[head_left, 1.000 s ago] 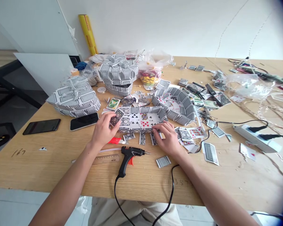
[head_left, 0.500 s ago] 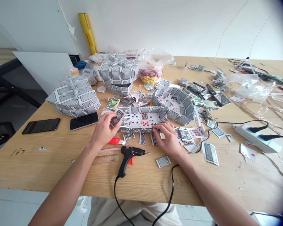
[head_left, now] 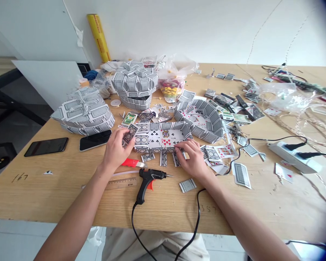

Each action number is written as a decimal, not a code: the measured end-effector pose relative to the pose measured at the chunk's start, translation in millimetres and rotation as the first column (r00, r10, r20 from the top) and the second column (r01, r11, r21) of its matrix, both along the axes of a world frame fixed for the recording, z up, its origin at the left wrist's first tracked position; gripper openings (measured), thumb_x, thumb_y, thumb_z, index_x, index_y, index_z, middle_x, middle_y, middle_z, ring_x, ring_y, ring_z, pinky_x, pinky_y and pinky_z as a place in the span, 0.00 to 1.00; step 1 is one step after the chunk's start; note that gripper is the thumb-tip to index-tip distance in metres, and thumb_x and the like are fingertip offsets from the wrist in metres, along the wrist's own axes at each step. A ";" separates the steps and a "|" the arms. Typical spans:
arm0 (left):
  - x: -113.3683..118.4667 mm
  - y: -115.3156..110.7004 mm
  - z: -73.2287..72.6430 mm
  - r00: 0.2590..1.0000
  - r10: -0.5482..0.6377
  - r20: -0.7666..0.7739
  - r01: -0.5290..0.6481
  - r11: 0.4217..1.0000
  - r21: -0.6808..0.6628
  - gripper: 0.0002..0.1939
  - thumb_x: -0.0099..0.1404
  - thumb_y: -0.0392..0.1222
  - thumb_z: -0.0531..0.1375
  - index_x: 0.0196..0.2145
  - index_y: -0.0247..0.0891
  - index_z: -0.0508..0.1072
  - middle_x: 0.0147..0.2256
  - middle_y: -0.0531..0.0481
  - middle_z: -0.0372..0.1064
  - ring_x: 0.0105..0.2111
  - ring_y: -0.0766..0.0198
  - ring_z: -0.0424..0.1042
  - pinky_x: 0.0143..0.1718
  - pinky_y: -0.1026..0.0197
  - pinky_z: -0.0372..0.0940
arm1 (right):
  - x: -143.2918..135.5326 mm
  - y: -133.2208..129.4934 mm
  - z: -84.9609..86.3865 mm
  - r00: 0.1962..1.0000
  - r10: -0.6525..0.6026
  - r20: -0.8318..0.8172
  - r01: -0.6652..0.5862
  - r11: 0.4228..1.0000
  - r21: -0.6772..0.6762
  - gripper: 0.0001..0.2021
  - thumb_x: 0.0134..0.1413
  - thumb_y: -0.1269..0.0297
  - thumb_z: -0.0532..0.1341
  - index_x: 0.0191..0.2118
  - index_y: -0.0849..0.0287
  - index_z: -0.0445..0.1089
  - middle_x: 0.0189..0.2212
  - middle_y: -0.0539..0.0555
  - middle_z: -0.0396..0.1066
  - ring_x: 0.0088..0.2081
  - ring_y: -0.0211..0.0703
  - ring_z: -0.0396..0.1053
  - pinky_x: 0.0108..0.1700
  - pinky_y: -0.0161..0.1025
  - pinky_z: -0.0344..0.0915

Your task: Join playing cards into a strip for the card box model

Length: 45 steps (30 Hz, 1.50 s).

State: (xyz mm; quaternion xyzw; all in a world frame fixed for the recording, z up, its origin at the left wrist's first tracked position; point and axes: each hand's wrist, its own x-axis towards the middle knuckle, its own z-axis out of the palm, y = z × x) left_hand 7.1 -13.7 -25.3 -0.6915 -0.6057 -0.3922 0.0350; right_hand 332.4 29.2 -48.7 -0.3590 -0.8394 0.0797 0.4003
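Note:
A shallow rectangular tray made of playing cards [head_left: 163, 137] lies in the middle of the wooden table [head_left: 70, 188]. My left hand [head_left: 115, 150] holds a small dark-backed card piece [head_left: 129, 135] against the tray's left end. On the front right wall of the tray rests my right hand [head_left: 192, 157], fingers pressing the near edge by several card strips [head_left: 163, 158]. A black hot glue gun [head_left: 148, 181] lies just in front of both hands, its nozzle pointing right and its cord running off the table edge.
Two dark phones [head_left: 95, 140] [head_left: 45, 146] lie at left. Card-covered boxes [head_left: 83, 112] [head_left: 134, 87] and a curved card tray [head_left: 203, 121] stand behind. A red cutter [head_left: 132, 163], a ruler [head_left: 121, 183], loose cards [head_left: 241, 174], a power strip [head_left: 293, 156] and tangled wires [head_left: 312, 119] fill the right.
My left hand has lifted the card piece slightly up and left along the tray's end. The right hand stays pressed on the front wall. The view shifted a little.

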 end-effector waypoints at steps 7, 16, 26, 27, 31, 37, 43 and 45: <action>-2.4 -0.2 1.1 1.000 0.015 -0.003 -0.015 0.999 0.038 0.13 0.74 0.46 0.62 0.53 0.40 0.71 0.55 0.37 0.75 0.58 0.48 0.74 0.61 0.45 0.71 | -0.1 0.0 0.5 1.000 -0.001 0.003 0.001 1.000 0.003 0.07 0.70 0.71 0.62 0.47 0.52 0.74 0.40 0.55 0.80 0.42 0.51 0.77 0.62 0.59 0.66; -5.3 2.0 -4.1 0.990 0.107 0.092 -0.112 0.992 0.059 0.28 0.70 0.50 0.67 0.61 0.37 0.67 0.51 0.38 0.73 0.48 0.51 0.77 0.48 0.50 0.77 | 0.7 1.0 -3.5 1.000 0.000 0.000 0.000 1.000 0.003 0.06 0.71 0.70 0.63 0.47 0.53 0.73 0.40 0.54 0.80 0.43 0.51 0.76 0.64 0.60 0.65; -12.6 4.4 -10.4 0.969 0.171 0.178 -0.185 0.981 0.066 0.33 0.66 0.50 0.70 0.63 0.36 0.66 0.51 0.39 0.66 0.44 0.55 0.75 0.40 0.54 0.79 | 1.7 1.5 -5.5 1.000 -0.003 0.013 0.003 1.000 0.008 0.06 0.70 0.70 0.63 0.47 0.52 0.74 0.40 0.54 0.80 0.43 0.52 0.77 0.64 0.61 0.66; -12.5 4.4 -10.4 0.969 0.169 0.178 -0.183 0.981 0.064 0.33 0.66 0.50 0.70 0.63 0.36 0.66 0.51 0.39 0.66 0.44 0.55 0.76 0.40 0.54 0.79 | 1.7 1.4 -5.5 1.000 -0.003 0.011 0.003 1.000 0.010 0.06 0.70 0.70 0.63 0.47 0.52 0.74 0.40 0.54 0.80 0.43 0.52 0.77 0.64 0.61 0.66; -10.6 4.4 -11.3 0.967 0.140 0.211 -0.154 0.987 0.050 0.33 0.68 0.52 0.69 0.63 0.36 0.66 0.53 0.37 0.67 0.46 0.54 0.77 0.40 0.54 0.80 | 1.1 1.1 -4.7 1.000 0.001 0.004 -0.001 1.000 0.013 0.06 0.70 0.71 0.63 0.48 0.52 0.74 0.40 0.54 0.80 0.43 0.51 0.77 0.64 0.60 0.66; -8.5 5.3 -15.1 0.966 0.107 0.234 -0.115 0.993 0.022 0.37 0.70 0.56 0.66 0.68 0.35 0.62 0.54 0.33 0.73 0.49 0.49 0.79 0.43 0.50 0.81 | 0.5 0.3 -1.8 1.000 0.002 0.006 -0.002 1.000 0.013 0.06 0.70 0.71 0.63 0.47 0.53 0.73 0.40 0.54 0.80 0.42 0.51 0.77 0.63 0.60 0.66; -5.5 4.1 -10.0 0.959 0.079 0.272 -0.082 0.997 0.003 0.43 0.70 0.60 0.66 0.72 0.37 0.56 0.50 0.36 0.76 0.44 0.52 0.80 0.43 0.50 0.81 | 0.6 0.0 -0.5 1.000 0.006 0.007 -0.006 1.000 0.006 0.06 0.71 0.71 0.62 0.47 0.52 0.73 0.40 0.54 0.79 0.42 0.51 0.76 0.62 0.59 0.66; -4.7 3.6 -7.0 0.962 0.075 0.263 -0.080 0.997 0.006 0.42 0.71 0.60 0.66 0.72 0.38 0.56 0.50 0.37 0.76 0.43 0.52 0.80 0.42 0.51 0.81 | 1.0 0.2 -1.1 1.000 0.011 0.004 -0.011 1.000 -0.004 0.06 0.71 0.71 0.62 0.47 0.52 0.73 0.40 0.54 0.79 0.42 0.51 0.76 0.62 0.60 0.66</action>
